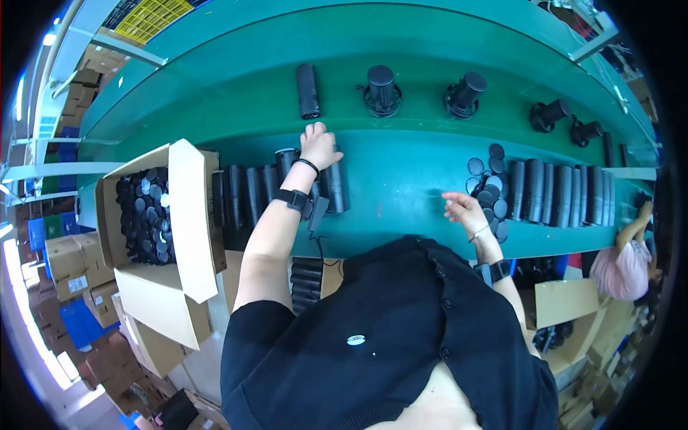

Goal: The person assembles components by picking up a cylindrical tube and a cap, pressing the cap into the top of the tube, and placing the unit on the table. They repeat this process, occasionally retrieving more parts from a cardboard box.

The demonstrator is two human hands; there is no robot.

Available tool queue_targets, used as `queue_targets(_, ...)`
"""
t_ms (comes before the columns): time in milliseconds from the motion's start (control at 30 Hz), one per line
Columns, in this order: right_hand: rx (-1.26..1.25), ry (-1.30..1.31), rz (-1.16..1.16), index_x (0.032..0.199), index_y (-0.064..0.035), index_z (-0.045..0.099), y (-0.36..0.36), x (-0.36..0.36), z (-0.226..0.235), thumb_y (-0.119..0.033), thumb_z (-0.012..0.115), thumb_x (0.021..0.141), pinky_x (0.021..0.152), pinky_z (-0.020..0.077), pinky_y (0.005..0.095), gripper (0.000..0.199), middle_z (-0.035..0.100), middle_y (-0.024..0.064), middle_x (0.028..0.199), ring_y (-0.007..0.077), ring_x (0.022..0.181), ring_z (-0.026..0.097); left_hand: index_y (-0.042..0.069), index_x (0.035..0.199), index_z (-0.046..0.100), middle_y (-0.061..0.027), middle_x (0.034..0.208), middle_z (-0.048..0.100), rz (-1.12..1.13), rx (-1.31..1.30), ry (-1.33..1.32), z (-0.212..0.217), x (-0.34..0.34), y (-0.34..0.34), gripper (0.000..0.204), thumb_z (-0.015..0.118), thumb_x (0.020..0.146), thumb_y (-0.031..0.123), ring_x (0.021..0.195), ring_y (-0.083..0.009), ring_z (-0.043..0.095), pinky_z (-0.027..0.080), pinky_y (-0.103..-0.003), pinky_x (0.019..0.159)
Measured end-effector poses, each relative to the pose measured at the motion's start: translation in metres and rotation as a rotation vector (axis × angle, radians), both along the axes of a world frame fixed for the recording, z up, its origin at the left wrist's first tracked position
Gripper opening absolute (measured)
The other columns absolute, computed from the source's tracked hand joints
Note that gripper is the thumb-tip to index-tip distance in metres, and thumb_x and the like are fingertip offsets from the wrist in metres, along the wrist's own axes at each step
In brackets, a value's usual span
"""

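Observation:
My left hand [319, 149] is over the far end of a row of black tubes [335, 188], with fingers bent forward and the thumb apart. I see nothing in its grip; whether it touches the tube below I cannot tell. Just beyond its fingertips lies a single black tube [308, 92]. On the right, my right hand [467, 213] hovers over the green bench with loosely curled fingers, nothing visible in them. Beside it lies a loose pile of round black caps [489, 190], some overlapping. A second row of black tubes [555, 192] lies right of the caps.
An open cardboard box [190, 215] full of black caps stands left of the tubes. Several black cylinders on round bases [382, 92] stand along the green belt [423, 43]. At far right, a co-worker in a pink sleeve [622, 272] reaches in. Another open carton [566, 304] sits below the bench.

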State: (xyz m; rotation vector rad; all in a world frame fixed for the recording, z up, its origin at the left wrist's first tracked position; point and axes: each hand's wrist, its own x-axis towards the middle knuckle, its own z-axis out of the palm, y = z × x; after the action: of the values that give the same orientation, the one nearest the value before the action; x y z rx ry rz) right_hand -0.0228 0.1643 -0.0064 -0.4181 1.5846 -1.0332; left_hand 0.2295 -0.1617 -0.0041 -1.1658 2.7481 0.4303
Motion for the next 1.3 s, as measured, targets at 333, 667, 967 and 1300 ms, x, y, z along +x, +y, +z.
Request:
queue_targets(333,-0.21,0.02,0.421,0.125,-0.0071,0.056,-0.066,0.035,0.024,-0.009,0.06,0.091,0.073,0.0504,0.0243,0.034,0.062,0.0021,0.104,0.0112,0.087,0.062,0.006,0.101,0.052,-0.0174,0.127,0.038,0.006,0.348,0.773,0.065,0.006,0.133,0.046,0.081,0.066,0.006,0.12,-0.0354,0.045,0.043,-0.042,0.096)
queue_targets(667,-0.586,0.602,0.878,0.118,-0.0101,0.057,-0.106,0.072,0.061,0.001,0.062,0.08,0.083,0.0542,0.0326,0.04,0.051,0.0121,0.123,0.028,0.109,0.058,0.0,0.078,0.059,-0.0157,0.125,0.042,0.002,0.212,0.796,0.052,0.023,0.158,0.034,0.087,0.063,0.014,0.106,-0.0314,0.057,0.054,-0.038,0.083)
queue_targets(967,-0.555,0.45,0.774,0.121,-0.012,0.058,-0.087,0.064,0.064,0.001,0.062,0.079,0.086,0.0532,0.0343,0.044,0.049,0.0134,0.125,0.0302,0.108,0.056,0.005,0.12,0.046,-0.0108,0.113,0.054,0.258,0.773,0.912,0.016,0.012,0.161,0.072,0.088,0.065,0.024,0.102,-0.0194,0.057,0.05,-0.032,0.084)
queue_targets(1300,-0.374,0.393,0.583,0.135,-0.0197,0.053,-0.077,-0.02,0.017,-0.002,0.064,0.08,0.084,0.0495,0.0307,0.059,0.059,0.0061,0.103,0.0147,0.095,0.057,-0.002,0.133,0.036,-0.016,0.123,0.051,0.118,0.675,0.871,-0.02,-0.018,0.147,0.075,0.08,0.076,0.02,0.12,-0.023,0.048,0.037,-0.035,0.103)
